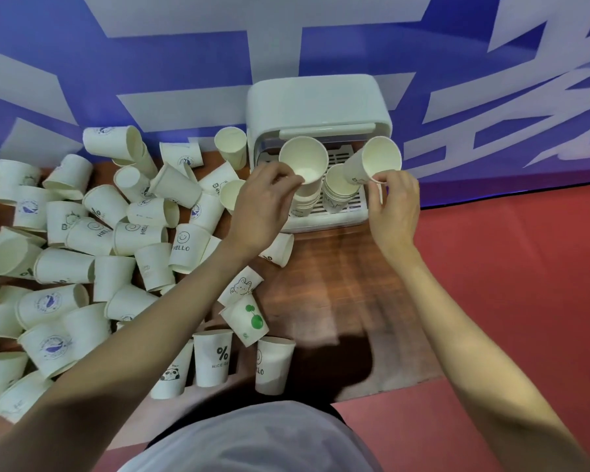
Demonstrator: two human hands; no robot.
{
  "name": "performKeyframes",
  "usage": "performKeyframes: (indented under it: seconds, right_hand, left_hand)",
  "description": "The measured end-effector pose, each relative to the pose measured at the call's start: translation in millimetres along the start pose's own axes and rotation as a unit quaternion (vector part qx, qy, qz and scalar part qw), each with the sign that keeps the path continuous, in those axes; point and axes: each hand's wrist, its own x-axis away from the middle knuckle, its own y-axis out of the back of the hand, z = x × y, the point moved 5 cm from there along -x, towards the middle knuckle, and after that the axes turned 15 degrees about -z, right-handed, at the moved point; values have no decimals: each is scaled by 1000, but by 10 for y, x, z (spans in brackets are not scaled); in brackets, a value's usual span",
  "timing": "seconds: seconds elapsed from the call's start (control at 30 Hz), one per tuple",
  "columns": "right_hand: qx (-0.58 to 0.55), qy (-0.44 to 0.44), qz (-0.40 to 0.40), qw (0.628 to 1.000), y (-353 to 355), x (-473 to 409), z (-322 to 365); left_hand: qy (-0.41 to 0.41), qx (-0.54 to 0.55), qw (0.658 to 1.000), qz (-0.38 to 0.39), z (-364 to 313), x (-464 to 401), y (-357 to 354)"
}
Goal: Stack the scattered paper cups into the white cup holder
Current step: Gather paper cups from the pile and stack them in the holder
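The left hand (266,195) holds a cup (304,161) above the left stack (305,202) in the white cup holder (317,107); the right hand (394,199) pinches a tilted cup (375,163) over the right stack (339,192). The tilted one may snag a rim and topple its stack.

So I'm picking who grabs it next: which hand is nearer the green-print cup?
Left. The left hand is up at the holder, above the green-print cup; the right hand is farther right.

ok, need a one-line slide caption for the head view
Left hand and right hand each lower a paper cup onto stacks in the white cup holder.
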Motion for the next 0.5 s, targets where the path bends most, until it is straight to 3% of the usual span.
performKeyframes:
  seconds: [0.5]
  right_hand:
    - [53, 47, 94, 993, -549, 125, -29]
  left_hand:
    - [33, -62, 986, 149, 311, 161, -542]
